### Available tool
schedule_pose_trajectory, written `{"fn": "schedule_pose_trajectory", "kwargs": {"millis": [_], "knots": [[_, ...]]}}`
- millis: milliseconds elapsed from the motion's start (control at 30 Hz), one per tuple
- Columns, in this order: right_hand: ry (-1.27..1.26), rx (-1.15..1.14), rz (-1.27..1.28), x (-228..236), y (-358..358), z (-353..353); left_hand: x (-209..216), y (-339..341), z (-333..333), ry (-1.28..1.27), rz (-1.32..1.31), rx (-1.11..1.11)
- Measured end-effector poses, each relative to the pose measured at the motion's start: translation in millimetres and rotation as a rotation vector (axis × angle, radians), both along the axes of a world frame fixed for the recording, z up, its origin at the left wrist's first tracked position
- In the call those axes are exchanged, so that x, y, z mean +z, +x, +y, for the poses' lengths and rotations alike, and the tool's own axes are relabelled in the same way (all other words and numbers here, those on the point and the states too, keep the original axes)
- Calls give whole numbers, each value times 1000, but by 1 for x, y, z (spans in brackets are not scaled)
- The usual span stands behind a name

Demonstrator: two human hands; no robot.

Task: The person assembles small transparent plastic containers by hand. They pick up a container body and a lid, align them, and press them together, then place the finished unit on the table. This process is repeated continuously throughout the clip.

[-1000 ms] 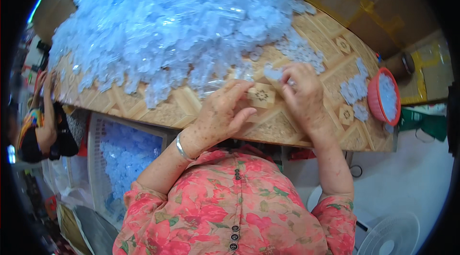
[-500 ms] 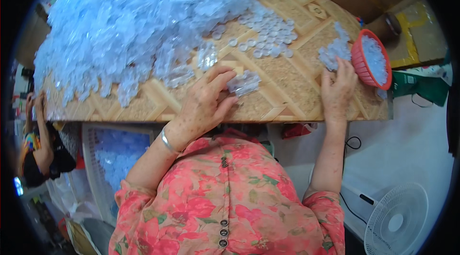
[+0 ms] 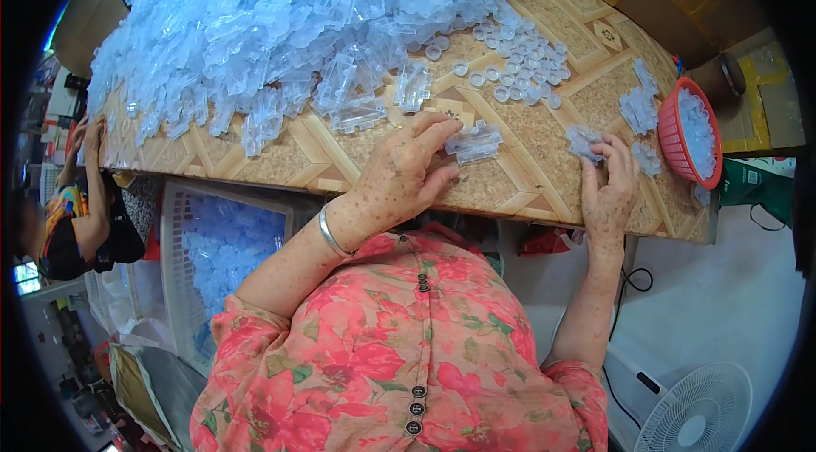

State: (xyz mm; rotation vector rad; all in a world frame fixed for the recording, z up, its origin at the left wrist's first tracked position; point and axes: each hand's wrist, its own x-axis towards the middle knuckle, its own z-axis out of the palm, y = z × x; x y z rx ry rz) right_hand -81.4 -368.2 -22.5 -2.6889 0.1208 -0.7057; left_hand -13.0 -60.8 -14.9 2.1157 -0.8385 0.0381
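My left hand [image 3: 406, 170], a silver bangle on its wrist, curls at the near table edge. Its thumb and forefinger close around the left end of a clear, notched plastic piece [image 3: 476, 143] lying on the tabletop. To the right, my right hand [image 3: 614, 195] pinches another small clear plastic piece [image 3: 583, 143] between thumb and fingers, low over the table. Beyond my left hand lies a rectangular clear plastic piece [image 3: 413, 87]. Several small round clear caps [image 3: 531, 65] are spread farther back.
A big heap of clear plastic pieces [image 3: 280, 36] covers the table's left and back. A red basket [image 3: 673, 142] of clear parts stands right, beside a small loose pile [image 3: 637, 105]. Below are a crate [image 3: 180, 282] and a white fan [image 3: 693, 426]. Another person's arm [image 3: 95, 197] shows far left.
My right hand has drawn left, away from the small pile by the basket, with a clear plastic piece at its fingertips. My left hand stays at its piece. The whole view has shifted slightly.
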Motion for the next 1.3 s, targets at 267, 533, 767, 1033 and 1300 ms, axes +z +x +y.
{"fn": "schedule_pose_trajectory", "kwargs": {"millis": [267, 533, 767, 1033, 1300], "knots": [[144, 149, 49, 6, -14, 31, 2, 2, -6, -6, 3, -1], [148, 273, 64, 10, -14, 48, 3, 5, -8, 7, -4, 17], [221, 236, 93, 3, -17, 39, 3, 3, -11, 22, -67, 31], [61, 46, 42, -3, -12, -9, 3, 5, -24, 33, -158, -29], [58, 262, 12, 4, 4, 20, -13, 0, -38, 2, -172, -140]]}}
